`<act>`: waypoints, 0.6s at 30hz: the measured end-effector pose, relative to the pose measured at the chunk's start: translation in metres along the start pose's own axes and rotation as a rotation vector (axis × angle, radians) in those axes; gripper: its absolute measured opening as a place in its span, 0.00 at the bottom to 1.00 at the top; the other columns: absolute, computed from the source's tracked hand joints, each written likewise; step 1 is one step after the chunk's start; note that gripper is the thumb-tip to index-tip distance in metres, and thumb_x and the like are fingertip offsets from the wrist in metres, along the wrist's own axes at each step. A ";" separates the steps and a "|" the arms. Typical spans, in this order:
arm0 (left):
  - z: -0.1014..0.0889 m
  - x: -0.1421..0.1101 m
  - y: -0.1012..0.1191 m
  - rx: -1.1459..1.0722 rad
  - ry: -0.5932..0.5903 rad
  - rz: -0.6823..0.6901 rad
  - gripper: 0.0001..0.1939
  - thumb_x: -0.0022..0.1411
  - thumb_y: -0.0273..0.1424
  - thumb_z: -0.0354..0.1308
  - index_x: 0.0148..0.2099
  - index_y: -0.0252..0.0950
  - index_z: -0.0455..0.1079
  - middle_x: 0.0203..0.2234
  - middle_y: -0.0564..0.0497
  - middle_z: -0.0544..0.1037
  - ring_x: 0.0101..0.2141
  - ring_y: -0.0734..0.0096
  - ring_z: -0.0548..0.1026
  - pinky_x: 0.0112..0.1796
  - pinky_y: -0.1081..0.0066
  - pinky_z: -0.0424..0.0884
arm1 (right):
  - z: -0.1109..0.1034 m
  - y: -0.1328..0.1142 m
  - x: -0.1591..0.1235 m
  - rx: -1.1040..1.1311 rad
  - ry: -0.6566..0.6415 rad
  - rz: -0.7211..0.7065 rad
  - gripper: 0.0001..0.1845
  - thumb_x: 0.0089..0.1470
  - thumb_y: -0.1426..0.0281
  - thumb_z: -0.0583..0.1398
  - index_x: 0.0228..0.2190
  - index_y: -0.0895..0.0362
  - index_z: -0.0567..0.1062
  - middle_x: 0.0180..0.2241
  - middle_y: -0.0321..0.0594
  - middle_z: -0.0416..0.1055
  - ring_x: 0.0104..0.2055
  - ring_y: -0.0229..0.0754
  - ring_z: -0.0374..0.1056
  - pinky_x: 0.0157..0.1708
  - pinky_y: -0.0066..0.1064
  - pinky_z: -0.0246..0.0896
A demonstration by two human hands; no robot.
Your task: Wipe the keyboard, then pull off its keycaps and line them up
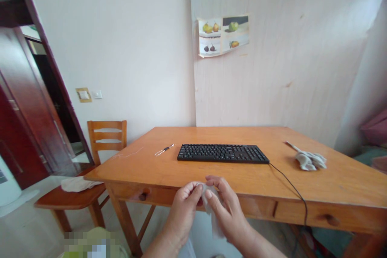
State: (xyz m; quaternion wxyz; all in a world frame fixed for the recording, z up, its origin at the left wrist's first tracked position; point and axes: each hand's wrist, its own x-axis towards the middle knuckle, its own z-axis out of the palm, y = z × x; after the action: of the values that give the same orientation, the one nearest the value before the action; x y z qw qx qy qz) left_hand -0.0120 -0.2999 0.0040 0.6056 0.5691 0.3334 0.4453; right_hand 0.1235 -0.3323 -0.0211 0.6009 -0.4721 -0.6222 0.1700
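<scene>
A thin, white, crumpled tissue (217, 227) hangs between my two hands at the table's front edge. With thumb and curled fingers, my left hand (185, 204) pinches its upper left part. My right hand (227, 206) has the thumb and bent fingers around its right side, and the lower end dangles below. Just beyond both hands, a black keyboard (222, 153) lies flat on the wooden table (145, 173). To its left is a small tool with a dark handle and wire prongs (164, 150), perhaps a keycap puller.
A grey cloth (310, 160) lies at the right beside a thin stick (290, 145). The keyboard cable (298, 190) drops over the front edge. At left stand a wooden chair (107, 134) with a pale cloth (80, 184) and, below it, a greenish bin-like thing (96, 234), partly blurred.
</scene>
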 end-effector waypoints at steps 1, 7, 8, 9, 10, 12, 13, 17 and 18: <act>0.000 0.000 0.000 0.005 -0.003 0.003 0.19 0.60 0.46 0.58 0.34 0.33 0.70 0.25 0.52 0.70 0.29 0.72 0.68 0.33 0.74 0.65 | 0.001 0.001 0.000 0.007 0.016 0.035 0.16 0.57 0.62 0.59 0.46 0.53 0.72 0.48 0.46 0.71 0.53 0.49 0.65 0.54 0.42 0.59; 0.000 0.000 0.003 0.035 0.016 0.037 0.18 0.61 0.45 0.57 0.38 0.34 0.73 0.30 0.50 0.75 0.33 0.69 0.70 0.37 0.72 0.67 | 0.004 0.003 0.001 0.136 -0.038 0.153 0.22 0.55 0.58 0.62 0.49 0.54 0.72 0.46 0.46 0.73 0.48 0.50 0.69 0.49 0.40 0.63; 0.000 0.000 0.004 0.039 0.022 0.040 0.18 0.61 0.45 0.57 0.38 0.34 0.73 0.31 0.49 0.75 0.34 0.68 0.70 0.37 0.71 0.67 | 0.004 0.002 0.002 0.162 -0.051 0.161 0.21 0.55 0.58 0.61 0.48 0.55 0.73 0.44 0.46 0.74 0.46 0.49 0.69 0.48 0.39 0.64; -0.001 0.000 0.004 0.043 0.025 0.045 0.18 0.61 0.45 0.57 0.38 0.33 0.73 0.32 0.48 0.76 0.34 0.68 0.71 0.38 0.71 0.66 | 0.004 0.002 0.003 0.184 -0.069 0.170 0.20 0.56 0.58 0.61 0.46 0.56 0.74 0.42 0.45 0.75 0.44 0.48 0.70 0.45 0.37 0.65; -0.001 0.000 0.005 0.044 0.023 0.049 0.18 0.61 0.44 0.56 0.38 0.33 0.73 0.33 0.48 0.76 0.35 0.67 0.71 0.38 0.71 0.66 | 0.003 0.001 0.004 0.205 -0.090 0.181 0.18 0.56 0.58 0.60 0.43 0.56 0.74 0.39 0.44 0.75 0.41 0.47 0.70 0.42 0.36 0.65; -0.001 0.000 0.005 0.042 0.015 0.058 0.17 0.62 0.44 0.56 0.39 0.34 0.73 0.34 0.48 0.76 0.36 0.67 0.71 0.39 0.71 0.66 | 0.003 0.001 0.006 0.247 -0.103 0.210 0.16 0.56 0.57 0.60 0.39 0.57 0.74 0.34 0.41 0.74 0.36 0.44 0.69 0.37 0.33 0.65; -0.001 0.000 0.006 0.040 0.016 0.062 0.17 0.62 0.44 0.56 0.39 0.34 0.73 0.34 0.48 0.76 0.36 0.67 0.70 0.39 0.71 0.66 | 0.002 0.001 0.006 0.267 -0.095 0.227 0.16 0.56 0.57 0.60 0.38 0.57 0.74 0.32 0.39 0.73 0.34 0.43 0.67 0.35 0.31 0.64; -0.001 -0.001 0.008 0.069 0.031 0.073 0.17 0.62 0.44 0.56 0.38 0.34 0.73 0.33 0.49 0.76 0.37 0.67 0.70 0.39 0.71 0.66 | 0.001 0.001 0.008 0.325 -0.079 0.278 0.13 0.55 0.59 0.61 0.36 0.56 0.71 0.29 0.36 0.69 0.31 0.39 0.64 0.31 0.29 0.61; 0.000 -0.001 0.009 0.084 0.033 0.077 0.17 0.62 0.44 0.55 0.38 0.34 0.72 0.33 0.50 0.76 0.37 0.67 0.70 0.39 0.71 0.66 | 0.001 0.001 0.008 0.332 -0.081 0.285 0.12 0.56 0.60 0.61 0.35 0.56 0.71 0.29 0.36 0.69 0.30 0.39 0.63 0.31 0.28 0.61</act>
State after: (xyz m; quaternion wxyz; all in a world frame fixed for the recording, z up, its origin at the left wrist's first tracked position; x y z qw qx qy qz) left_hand -0.0142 -0.3014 0.0129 0.5580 0.5990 0.3397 0.4631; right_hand 0.1244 -0.3255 -0.0177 0.6147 -0.4427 -0.5365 0.3720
